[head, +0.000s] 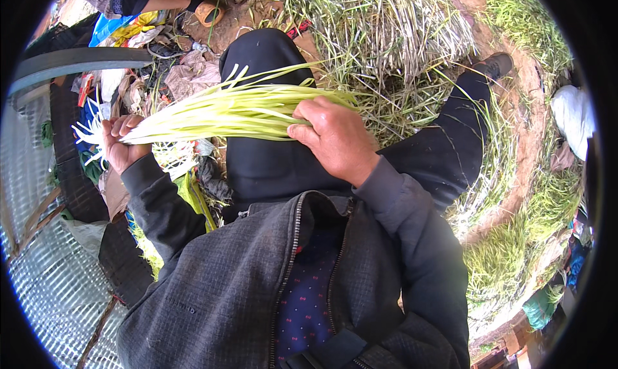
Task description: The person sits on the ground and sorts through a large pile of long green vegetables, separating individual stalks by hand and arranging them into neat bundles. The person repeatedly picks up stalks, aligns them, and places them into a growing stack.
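Observation:
A bunch of long, flat leafy greens (217, 111), like blanched chives, lies level across my lap, above my dark trousers. Its white stalk ends (91, 130) splay out at the left, while the leaves run pale yellow-green towards the right. My left hand (126, 140) is closed around the white stalks, close to their ends. Over the leafy end, my right hand (333, 137) grips leaves between thumb and fingers. Leaf tips show beyond its knuckles, and a few loose leaves stick up from the top of the bunch. The palm side of my right hand is hidden.
A heap of dry and green stalks (386, 36) lies ahead, with cut greens (507, 253) along the right. Cloth scraps (193, 74) and bags litter the ground at left, beside a curved bar (82, 62). Another person's sandalled foot (210, 13) is at the upper left.

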Motion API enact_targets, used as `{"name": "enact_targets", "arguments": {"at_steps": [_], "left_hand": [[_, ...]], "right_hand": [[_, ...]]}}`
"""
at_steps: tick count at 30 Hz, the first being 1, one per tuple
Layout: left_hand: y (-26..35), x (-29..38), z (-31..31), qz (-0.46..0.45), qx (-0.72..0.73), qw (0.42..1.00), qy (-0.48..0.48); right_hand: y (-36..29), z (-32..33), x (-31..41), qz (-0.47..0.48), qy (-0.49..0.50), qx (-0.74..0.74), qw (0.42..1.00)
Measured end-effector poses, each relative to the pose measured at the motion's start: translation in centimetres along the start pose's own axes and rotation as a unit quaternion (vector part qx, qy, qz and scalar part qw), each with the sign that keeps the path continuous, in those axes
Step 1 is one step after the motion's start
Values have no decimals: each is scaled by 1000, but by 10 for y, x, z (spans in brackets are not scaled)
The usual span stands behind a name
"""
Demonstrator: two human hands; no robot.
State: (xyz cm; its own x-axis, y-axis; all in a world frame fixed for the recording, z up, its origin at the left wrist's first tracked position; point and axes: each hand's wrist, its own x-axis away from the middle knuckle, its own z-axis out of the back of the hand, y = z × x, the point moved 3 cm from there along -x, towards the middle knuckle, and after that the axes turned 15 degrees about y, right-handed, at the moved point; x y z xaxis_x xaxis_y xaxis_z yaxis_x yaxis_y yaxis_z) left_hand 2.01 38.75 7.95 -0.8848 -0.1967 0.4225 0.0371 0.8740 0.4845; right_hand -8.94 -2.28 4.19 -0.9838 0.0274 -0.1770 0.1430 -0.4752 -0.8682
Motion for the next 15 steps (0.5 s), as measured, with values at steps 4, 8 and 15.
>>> {"name": "enact_targets", "arguments": {"at_steps": [4,8,15], "left_hand": [[2,0,0,6,7,1000,3],[1,-1,1,1,3,1000,5],[8,-1,9,2,3,1000,-3]], "right_hand": [[1,-11,-2,-2,34,-15,999],[11,-19,0,-29,40,-70,996],[81,-14,29,-313,104,-303,894]]}}
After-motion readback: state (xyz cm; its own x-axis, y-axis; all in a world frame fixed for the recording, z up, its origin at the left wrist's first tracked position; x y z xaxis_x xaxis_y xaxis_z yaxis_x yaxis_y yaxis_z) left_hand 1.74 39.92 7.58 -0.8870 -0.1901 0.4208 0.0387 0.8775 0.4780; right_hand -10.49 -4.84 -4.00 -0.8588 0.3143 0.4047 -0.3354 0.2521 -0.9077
